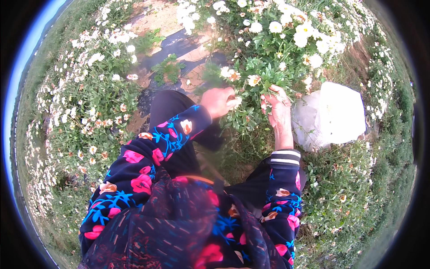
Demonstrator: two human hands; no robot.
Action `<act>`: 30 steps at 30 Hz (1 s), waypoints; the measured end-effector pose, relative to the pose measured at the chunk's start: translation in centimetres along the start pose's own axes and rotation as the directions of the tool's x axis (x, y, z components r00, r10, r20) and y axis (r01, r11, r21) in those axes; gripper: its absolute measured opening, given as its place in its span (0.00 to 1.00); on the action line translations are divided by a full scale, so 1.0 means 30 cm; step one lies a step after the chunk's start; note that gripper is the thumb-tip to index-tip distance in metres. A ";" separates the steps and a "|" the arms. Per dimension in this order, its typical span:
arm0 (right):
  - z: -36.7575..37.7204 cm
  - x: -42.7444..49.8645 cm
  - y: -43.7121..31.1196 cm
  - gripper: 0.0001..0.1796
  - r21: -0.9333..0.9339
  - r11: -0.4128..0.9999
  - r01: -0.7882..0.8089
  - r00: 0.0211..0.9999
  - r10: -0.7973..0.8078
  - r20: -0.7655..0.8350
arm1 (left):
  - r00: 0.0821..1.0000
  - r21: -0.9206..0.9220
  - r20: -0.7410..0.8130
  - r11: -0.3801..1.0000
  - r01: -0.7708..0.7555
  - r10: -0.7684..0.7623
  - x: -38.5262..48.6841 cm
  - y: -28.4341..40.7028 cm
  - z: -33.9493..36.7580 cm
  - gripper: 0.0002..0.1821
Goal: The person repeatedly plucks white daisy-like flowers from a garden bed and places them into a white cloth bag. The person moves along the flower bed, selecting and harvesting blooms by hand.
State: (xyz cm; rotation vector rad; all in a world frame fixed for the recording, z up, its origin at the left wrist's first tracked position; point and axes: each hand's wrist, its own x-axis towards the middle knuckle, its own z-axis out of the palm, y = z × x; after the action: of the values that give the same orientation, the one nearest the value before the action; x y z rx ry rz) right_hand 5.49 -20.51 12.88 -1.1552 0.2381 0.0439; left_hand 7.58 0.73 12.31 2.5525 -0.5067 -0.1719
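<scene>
My left hand (219, 102) has its fingers curled at a white flower head (236, 102) on the near side of a leafy bush; whether it grips the flower is hard to see. To its right, my right hand (276, 105) is raised among the green stems, fingers bent, with something small and pale at the fingertips that I cannot make out. Between and just beyond my hands are white flowers with browning centres (254, 80). A white plastic bag (342, 112) stands right of my right wrist, its nearer part translucent.
Dense white-flowering bushes (94, 97) grow on the left, and more (302, 32) rise ahead. Dark ground sheeting (178, 42) with patches of soil lies between them. Low leafy plants (339, 191) spread at the lower right. My bent knee (171, 104) is close to my left forearm.
</scene>
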 end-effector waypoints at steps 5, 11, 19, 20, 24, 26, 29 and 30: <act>0.028 -0.001 0.012 0.20 0.009 0.999 -0.043 0.999 0.043 0.008 | 0.987 0.230 0.129 0.971 0.060 -0.092 0.018 -0.012 0.012 0.23; 0.010 -0.015 0.010 0.21 -0.008 0.999 -0.040 0.999 0.040 -0.012 | 0.976 0.249 0.128 0.959 0.138 -0.174 0.017 -0.081 -0.008 0.16; 0.051 -0.035 -0.013 0.18 -0.008 1.000 -0.005 0.999 0.005 0.042 | 0.895 0.222 0.399 0.968 0.118 -0.201 -0.035 -0.184 0.035 0.23; 0.060 -0.034 -0.015 0.18 -0.021 1.000 -0.009 0.999 0.011 0.051 | 0.901 0.218 0.407 0.974 0.060 -0.147 -0.034 -0.219 0.041 0.25; 0.034 -0.052 -0.023 0.19 -0.001 1.000 -0.013 0.999 0.013 0.039 | 0.898 0.032 0.422 0.992 0.122 -0.124 -0.065 -0.136 -0.040 0.26; 0.068 -0.051 -0.026 0.17 -0.038 0.999 -0.015 0.999 0.016 0.052 | 0.902 -0.233 0.417 0.946 0.224 -0.111 -0.113 -0.238 -0.028 0.15; 0.063 -0.026 0.032 0.18 -0.111 0.994 -0.013 1.000 0.016 0.024 | 0.726 -0.497 0.664 0.621 0.606 -0.177 -0.243 -0.059 -0.142 0.12; 0.046 -0.015 0.033 0.19 -0.158 0.987 0.001 1.000 0.001 0.016 | 0.729 -0.557 0.675 0.570 0.604 -0.114 -0.248 -0.019 -0.164 0.13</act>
State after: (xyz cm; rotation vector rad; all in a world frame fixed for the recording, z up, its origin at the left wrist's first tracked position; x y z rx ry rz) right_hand 5.11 -18.81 12.62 -1.3120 0.2235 0.0729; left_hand 1.98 6.40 16.36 1.6668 -0.0129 -1.1142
